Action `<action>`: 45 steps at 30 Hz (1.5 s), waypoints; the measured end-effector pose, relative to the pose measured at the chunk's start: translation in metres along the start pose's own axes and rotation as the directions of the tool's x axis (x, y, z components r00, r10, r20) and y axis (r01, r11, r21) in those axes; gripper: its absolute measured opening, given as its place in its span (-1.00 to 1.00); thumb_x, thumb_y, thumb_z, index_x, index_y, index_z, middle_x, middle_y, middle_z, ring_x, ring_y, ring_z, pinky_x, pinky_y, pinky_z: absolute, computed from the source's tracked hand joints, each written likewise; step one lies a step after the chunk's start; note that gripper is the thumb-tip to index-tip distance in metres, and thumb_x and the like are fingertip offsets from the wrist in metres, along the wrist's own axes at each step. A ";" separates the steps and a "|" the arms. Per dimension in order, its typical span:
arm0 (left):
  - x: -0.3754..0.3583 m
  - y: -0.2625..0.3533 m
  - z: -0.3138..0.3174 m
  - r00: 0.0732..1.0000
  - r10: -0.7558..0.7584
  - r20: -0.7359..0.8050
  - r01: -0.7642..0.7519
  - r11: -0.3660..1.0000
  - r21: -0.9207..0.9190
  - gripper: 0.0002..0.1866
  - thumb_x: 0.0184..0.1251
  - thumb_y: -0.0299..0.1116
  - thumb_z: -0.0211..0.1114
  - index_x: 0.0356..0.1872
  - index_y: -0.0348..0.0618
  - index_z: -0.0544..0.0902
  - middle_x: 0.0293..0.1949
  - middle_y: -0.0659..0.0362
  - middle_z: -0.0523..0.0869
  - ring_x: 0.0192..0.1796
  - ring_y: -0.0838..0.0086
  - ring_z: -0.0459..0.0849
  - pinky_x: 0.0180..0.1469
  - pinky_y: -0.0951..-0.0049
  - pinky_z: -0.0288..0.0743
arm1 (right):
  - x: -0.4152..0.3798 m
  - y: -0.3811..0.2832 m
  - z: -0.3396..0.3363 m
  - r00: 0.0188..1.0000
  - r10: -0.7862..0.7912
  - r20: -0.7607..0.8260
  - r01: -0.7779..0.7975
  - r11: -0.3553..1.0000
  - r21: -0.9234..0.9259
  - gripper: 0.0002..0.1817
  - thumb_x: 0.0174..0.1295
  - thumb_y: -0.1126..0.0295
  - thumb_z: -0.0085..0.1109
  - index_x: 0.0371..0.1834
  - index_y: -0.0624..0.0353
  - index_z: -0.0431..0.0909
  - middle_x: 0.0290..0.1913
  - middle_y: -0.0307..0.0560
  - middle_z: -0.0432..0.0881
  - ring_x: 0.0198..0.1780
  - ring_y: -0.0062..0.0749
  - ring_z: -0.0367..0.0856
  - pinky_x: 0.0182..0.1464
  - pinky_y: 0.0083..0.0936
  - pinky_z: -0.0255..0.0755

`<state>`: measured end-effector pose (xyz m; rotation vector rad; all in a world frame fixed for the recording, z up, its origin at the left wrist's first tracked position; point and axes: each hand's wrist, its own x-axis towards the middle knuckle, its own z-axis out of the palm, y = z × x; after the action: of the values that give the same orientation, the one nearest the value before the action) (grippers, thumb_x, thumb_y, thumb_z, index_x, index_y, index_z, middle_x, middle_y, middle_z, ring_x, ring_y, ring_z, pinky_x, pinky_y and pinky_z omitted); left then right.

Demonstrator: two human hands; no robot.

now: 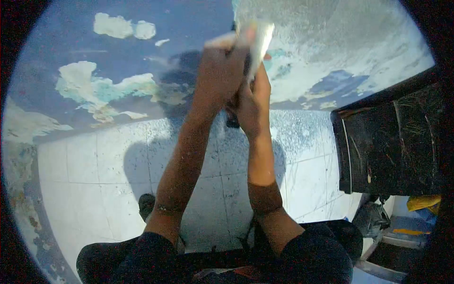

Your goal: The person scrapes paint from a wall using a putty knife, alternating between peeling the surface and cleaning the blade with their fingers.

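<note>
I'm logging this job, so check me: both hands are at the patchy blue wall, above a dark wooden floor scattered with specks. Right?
Not quite: the head view shows the floor is pale tile, not dark wood. The left hand and right hand are indeed at the patchy blue wall, above specks.

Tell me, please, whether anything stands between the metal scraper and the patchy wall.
Nothing visible does: the left hand and right hand hold the metal scraper up at the patchy wall. The dark furniture piece stands off to the right. Blur hides whether scraper and wall touch.
</note>
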<state>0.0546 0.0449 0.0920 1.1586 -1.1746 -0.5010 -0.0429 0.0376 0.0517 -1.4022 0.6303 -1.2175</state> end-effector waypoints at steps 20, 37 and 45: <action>-0.044 -0.090 0.047 0.959 -0.260 0.113 0.280 0.927 -0.249 -0.60 0.56 -0.09 0.11 -0.24 -0.28 0.64 -0.42 0.24 0.61 -0.39 0.64 0.51 -0.34 0.51 0.45 | -0.026 0.027 -0.072 0.979 0.201 -0.041 -0.200 0.887 -0.416 -0.51 0.50 0.23 0.05 0.35 0.34 0.35 -0.42 -0.11 0.55 -0.45 -0.58 0.47 -0.38 -0.55 0.37; -0.045 -0.131 0.054 0.997 -0.063 0.040 0.069 0.979 -0.194 -0.44 0.59 0.04 0.02 0.18 -0.35 0.49 -0.10 0.00 0.75 -0.10 0.33 0.76 -0.03 0.30 0.68 | -0.006 0.004 -0.070 0.990 0.109 0.085 -0.029 0.764 -0.645 -0.58 0.45 0.26 0.08 0.29 0.21 0.46 -0.26 0.36 0.66 -0.35 0.05 0.70 -0.25 -0.33 0.48; -0.044 -0.088 0.056 0.890 -0.410 0.198 0.439 0.656 -0.614 -0.55 0.57 -0.03 0.10 -0.06 -0.33 0.59 -0.22 0.11 0.67 -0.27 0.51 0.66 -0.11 0.38 0.66 | -0.012 -0.001 -0.082 0.978 0.197 0.071 -0.135 0.854 -0.502 -0.59 0.45 0.34 0.14 0.30 0.24 0.47 -0.49 -0.32 0.45 -0.51 -0.71 0.31 -0.48 -0.64 0.22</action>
<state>0.0095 0.0228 -0.0089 0.7941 -0.6435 -1.2016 -0.1217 0.0174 0.0364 -1.7886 1.0080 -0.8521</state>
